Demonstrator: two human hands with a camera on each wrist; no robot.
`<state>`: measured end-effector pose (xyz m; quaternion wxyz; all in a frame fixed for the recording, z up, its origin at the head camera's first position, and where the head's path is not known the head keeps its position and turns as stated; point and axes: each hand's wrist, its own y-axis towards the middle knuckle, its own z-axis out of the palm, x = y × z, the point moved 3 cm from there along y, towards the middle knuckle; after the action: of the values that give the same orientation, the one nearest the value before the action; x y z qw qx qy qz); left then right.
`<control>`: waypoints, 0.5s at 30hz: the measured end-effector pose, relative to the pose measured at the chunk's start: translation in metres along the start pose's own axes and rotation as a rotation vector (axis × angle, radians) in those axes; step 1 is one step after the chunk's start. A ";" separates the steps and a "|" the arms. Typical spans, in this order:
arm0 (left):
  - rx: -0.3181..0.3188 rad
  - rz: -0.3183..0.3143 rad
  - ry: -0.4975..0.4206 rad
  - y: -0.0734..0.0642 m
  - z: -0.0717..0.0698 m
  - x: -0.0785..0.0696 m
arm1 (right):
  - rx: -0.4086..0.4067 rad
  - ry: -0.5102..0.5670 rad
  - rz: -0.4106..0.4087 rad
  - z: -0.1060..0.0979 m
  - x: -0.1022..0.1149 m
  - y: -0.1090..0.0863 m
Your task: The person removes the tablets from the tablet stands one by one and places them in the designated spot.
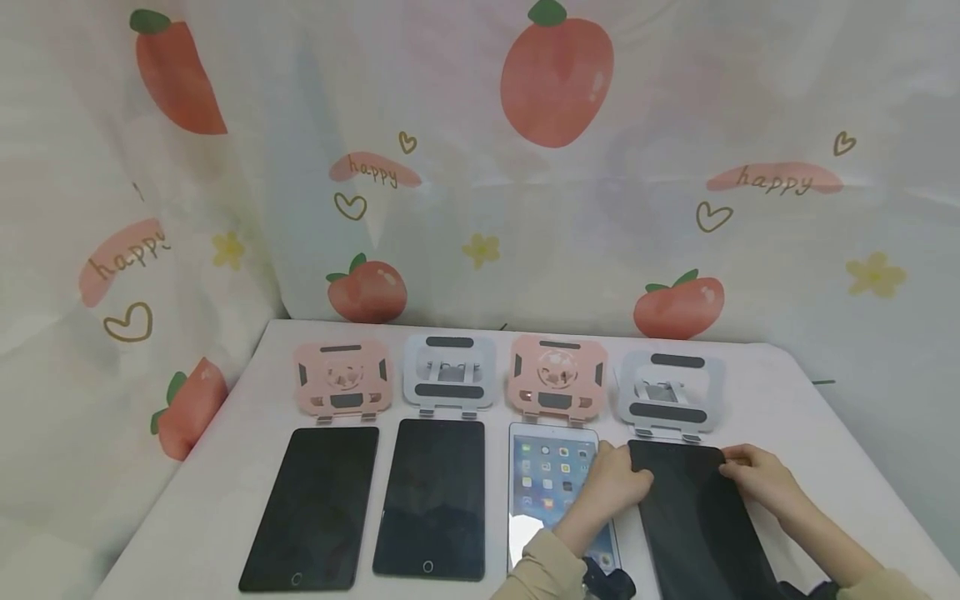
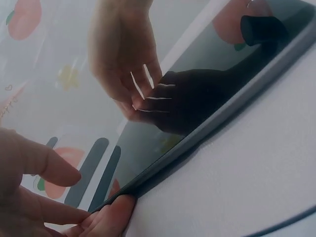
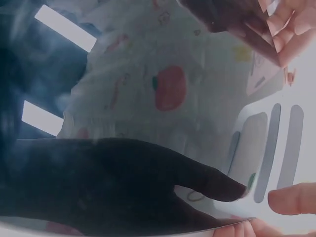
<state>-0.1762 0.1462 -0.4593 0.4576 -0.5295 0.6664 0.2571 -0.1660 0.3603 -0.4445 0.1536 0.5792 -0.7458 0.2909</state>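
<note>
A black tablet (image 1: pixel 693 508) with a dark, glossy screen is at the right end of the row, its top edge close to a pale blue folding stand (image 1: pixel 716 392). My left hand (image 1: pixel 617 483) grips its upper left corner. In the left wrist view, those fingers (image 2: pixel 116 215) curl at the tablet's edge with the thumb raised. The upper right corner is held by my right hand (image 1: pixel 765 479). Its thumb (image 3: pixel 294 198) shows in the right wrist view, fingertips at the tablet's edge. Both hands are mirrored in the screen.
Left of it lies a white tablet (image 1: pixel 551 475) with lit app icons, partly covered by my left arm. Two more black tablets (image 1: pixel 431 500) lie further left. Behind them are pink stands (image 1: pixel 375 350) and another blue stand (image 1: pixel 487 367). A fruit-print curtain (image 1: pixel 465 108) surrounds the white table (image 1: pixel 210 508).
</note>
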 end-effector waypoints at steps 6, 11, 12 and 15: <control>0.019 -0.010 0.014 0.000 -0.001 0.002 | 0.019 -0.005 -0.006 0.001 0.001 0.000; 0.049 -0.010 -0.048 0.001 -0.003 0.000 | 0.049 0.004 0.001 0.000 0.002 0.002; 0.055 -0.012 -0.060 0.002 -0.004 0.000 | 0.049 0.003 -0.001 -0.001 0.002 0.002; 0.062 -0.020 -0.090 0.003 -0.005 -0.001 | 0.027 -0.002 -0.011 -0.003 0.004 0.003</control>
<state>-0.1807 0.1436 -0.4568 0.5057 -0.5096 0.6476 0.2553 -0.1702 0.3595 -0.4411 0.1466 0.5857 -0.7387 0.2997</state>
